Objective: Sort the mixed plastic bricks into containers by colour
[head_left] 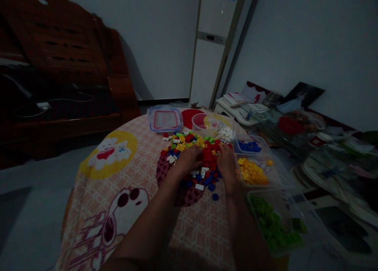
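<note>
A loose pile of toy building bricks (211,156) in red, yellow, blue, white and green lies on the round cloth-covered table. My left hand (189,160) rests at the pile's near left, its fingers curled down among the bricks. At the pile's right side is my right hand (226,161), with fingers bent in toward red bricks. Whatever either hand pinches is hidden in the dim light. Blue bricks (249,146), yellow bricks (252,171) and green bricks (274,223) fill separate clear tubs to the right. White bricks (225,133) sit in a round tub behind.
A clear lidded box (165,119) with a blue rim stands at the table's back edge. The patterned tablecloth (141,156) covers the table. To the right is a cluttered glass-topped table (273,119). A wooden bench (67,66) stands back left.
</note>
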The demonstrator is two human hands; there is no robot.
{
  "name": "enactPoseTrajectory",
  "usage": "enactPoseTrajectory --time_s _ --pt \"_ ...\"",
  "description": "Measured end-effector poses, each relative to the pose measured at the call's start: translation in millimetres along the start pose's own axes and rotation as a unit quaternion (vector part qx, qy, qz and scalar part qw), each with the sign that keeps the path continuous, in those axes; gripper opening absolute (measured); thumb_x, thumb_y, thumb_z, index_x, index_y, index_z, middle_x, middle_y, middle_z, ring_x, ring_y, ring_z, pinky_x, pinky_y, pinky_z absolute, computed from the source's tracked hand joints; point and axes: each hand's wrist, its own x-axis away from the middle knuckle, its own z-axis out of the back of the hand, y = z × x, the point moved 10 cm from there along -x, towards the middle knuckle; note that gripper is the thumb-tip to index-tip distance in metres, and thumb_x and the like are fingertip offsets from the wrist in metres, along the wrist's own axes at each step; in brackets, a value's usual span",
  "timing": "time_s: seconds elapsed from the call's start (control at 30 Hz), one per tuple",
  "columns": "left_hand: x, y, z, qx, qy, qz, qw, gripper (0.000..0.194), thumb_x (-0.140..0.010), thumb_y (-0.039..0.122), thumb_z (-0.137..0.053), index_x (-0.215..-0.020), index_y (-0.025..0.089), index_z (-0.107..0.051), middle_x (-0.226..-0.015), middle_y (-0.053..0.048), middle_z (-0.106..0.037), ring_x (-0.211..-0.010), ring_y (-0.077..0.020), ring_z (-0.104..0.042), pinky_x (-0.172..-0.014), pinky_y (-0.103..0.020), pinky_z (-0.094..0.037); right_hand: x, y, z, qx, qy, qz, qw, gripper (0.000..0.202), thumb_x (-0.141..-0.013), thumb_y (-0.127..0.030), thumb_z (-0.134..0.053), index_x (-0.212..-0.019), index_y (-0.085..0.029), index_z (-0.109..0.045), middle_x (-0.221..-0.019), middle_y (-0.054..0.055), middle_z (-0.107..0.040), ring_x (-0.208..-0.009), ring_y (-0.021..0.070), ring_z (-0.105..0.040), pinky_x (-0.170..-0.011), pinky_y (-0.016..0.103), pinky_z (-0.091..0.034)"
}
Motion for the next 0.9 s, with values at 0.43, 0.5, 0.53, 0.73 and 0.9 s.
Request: enactPoseTrajectory --time_s 0.43,0.5,0.53,0.73,0.9 --pt "-20.8 -42.4 40.4 0.192 0.181 0.112 0.958 0.021 -0.08 0.033 -0.068 -0.093 0.017 -0.073 -0.089 -0.005 -0.075 -0.078 -0.0195 -0.068 -0.077 -0.031 -0.052 29.4 20.9 13.7 -0.138 0.142 -0.031 0.98 0.053 -0.099 -0.043 -0.034 -0.117 -0.011 -0.072 -0.127 0.02 -0.068 -0.126 0.0277 -0.058 -0.113 0.05 -0.041" --pt "-36.5 -52.9 46.1 0.204 0.202 0.137 0.948 0.021 -0.079 0.031 -0.068 -0.091 0.015 -0.075 -0.088 -0.006 -0.076 -0.079 -0.0203 -0.069 -0.077 -0.031 -0.052 29.6 20.1 15.2 -0.143 0.145 -0.037 0.978 0.052 -0.099 -0.043 -0.034 -0.116 -0.011 -0.073 -0.126 0.02 -0.068 -0.127 0.028 -0.057 -0.112 0.05 -0.041" --pt "-45.5 -57.7 48.4 0.209 0.21 0.151 0.943 0.021 -0.079 0.031 -0.068 -0.09 0.014 -0.075 -0.087 -0.007 -0.076 -0.079 -0.0207 -0.069 -0.077 -0.031 -0.052 29.8 19.8 14.9 -0.145 0.142 -0.038 0.978 0.052 -0.099 -0.043 -0.035 -0.116 -0.011 -0.073 -0.127 0.02 -0.068 -0.127 0.0282 -0.057 -0.112 0.051 -0.041" --pt "-82.3 -65.0 63.4 0.252 0.236 0.172 0.923 0.04 -0.079 0.026 -0.067 -0.116 0.011 -0.073 -0.097 -0.01 -0.078 -0.083 -0.0204 -0.072 -0.079 -0.03 -0.055 32.3 22.0 12.3 -0.15 0.143 -0.042 0.977 0.055 -0.099 -0.045 -0.035 -0.116 -0.008 -0.072 -0.128 0.022 -0.067 -0.128 0.0282 -0.057 -0.113 0.049 -0.041" --pt "-61.2 -50.2 66.3 0.2 0.222 0.125 0.946 0.031 -0.08 0.021 -0.064 -0.107 0.013 -0.076 -0.101 -0.008 -0.078 -0.087 -0.0208 -0.072 -0.084 -0.031 -0.055 30.8 20.8 9.6 -0.143 0.137 -0.042 0.979 0.053 -0.098 -0.044 -0.034 -0.113 -0.011 -0.073 -0.124 0.019 -0.07 -0.122 0.027 -0.06 -0.111 0.048 -0.043"
